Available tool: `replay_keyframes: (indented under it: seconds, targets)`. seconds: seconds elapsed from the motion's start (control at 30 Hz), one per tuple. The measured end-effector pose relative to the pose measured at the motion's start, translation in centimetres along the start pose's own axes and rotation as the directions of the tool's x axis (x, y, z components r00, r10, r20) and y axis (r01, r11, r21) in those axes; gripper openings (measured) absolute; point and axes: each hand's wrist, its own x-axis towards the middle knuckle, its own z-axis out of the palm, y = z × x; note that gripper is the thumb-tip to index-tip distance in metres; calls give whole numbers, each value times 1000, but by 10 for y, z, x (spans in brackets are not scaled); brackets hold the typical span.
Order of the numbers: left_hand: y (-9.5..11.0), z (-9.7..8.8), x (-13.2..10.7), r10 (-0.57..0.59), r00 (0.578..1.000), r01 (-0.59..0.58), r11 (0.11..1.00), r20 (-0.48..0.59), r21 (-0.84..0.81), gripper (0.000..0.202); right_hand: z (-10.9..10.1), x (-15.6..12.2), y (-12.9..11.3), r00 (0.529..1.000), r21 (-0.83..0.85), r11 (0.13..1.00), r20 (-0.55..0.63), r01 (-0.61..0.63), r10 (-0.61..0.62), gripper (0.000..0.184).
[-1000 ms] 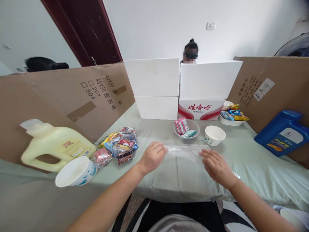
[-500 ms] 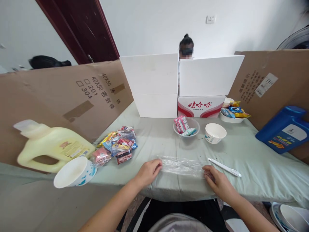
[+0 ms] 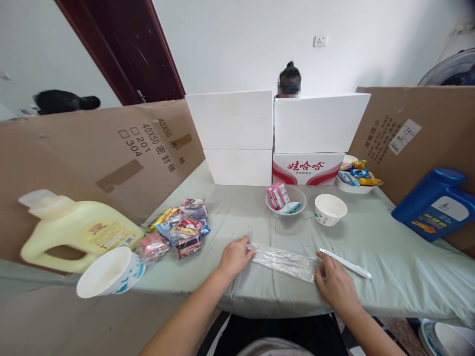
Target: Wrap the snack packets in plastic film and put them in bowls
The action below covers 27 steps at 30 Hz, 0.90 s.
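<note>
A clear plastic bag [image 3: 284, 260], folded into a narrow crumpled strip, lies on the pale green cloth of the table [image 3: 389, 257] near its front edge. My left hand [image 3: 234, 256] pinches the strip's left end with curled fingers. My right hand [image 3: 334, 282] grips its right end, fingers closed. A white pen [image 3: 346, 263] lies just beyond my right hand.
A pile of snack packets [image 3: 178, 228] lies left of centre. A yellow jug [image 3: 77, 231] and a tipped paper bowl [image 3: 107, 272] are at far left. A glass bowl with packets [image 3: 285, 198], a paper bowl [image 3: 330, 208], a blue jug [image 3: 436, 203], white boxes [image 3: 237, 136] and cardboard screens surround. A person sits behind the boxes.
The bag was spread flat under both palms a second ago; it is now folded into a thin strip held at both ends. My hands drew back toward the table's front edge, uncovering the pen.
</note>
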Motion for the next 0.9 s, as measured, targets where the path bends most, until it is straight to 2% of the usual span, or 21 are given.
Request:
replay_keyframes:
  seconds: [0.07,0.1,0.17,0.23,0.3,0.4,0.47,0.57,0.63,0.73,0.83,0.9]
  targets:
    - [3,-3,-5,11,988,-7,1000,-153,28,24,-8,2,-3,997,-13,999,-61,41,-41,33]
    - [7,-4,-9,38,970,-28,999,-242,46,23,-13,3,-7,993,-21,997,-90,69,-71,32]
    - [22,0,-18,146,926,-129,989,-349,72,18,-18,8,-20,980,-36,985,-100,171,-174,31]
    - [42,10,-27,274,906,-270,961,-323,58,19,-17,12,-35,947,-40,947,-15,320,-321,37]
    - [59,23,-33,333,904,-336,941,-267,35,21,-9,15,-48,898,-29,903,119,429,-423,53]
    - [65,40,-35,250,933,-244,968,-258,59,29,6,8,-54,875,-37,900,254,434,-412,79]
    - [57,43,-34,179,945,-161,983,-275,84,36,9,-7,-48,889,-78,909,257,409,-378,83]
    - [41,38,-31,126,955,-104,990,-268,96,40,4,-39,-34,911,-164,901,171,402,-375,70]
    - [38,35,-31,133,960,-115,990,-244,87,40,-3,-55,-22,905,-186,886,119,424,-408,60]
    - [49,34,-29,178,962,-170,984,-205,55,36,-11,-63,-6,902,-150,890,56,431,-428,48]
    - [67,38,-26,202,966,-202,979,-162,21,39,-20,-58,3,904,-102,899,20,426,-426,36]
    - [74,41,-23,234,964,-236,972,-122,-2,46,-28,-55,3,871,-37,870,29,492,-491,34]
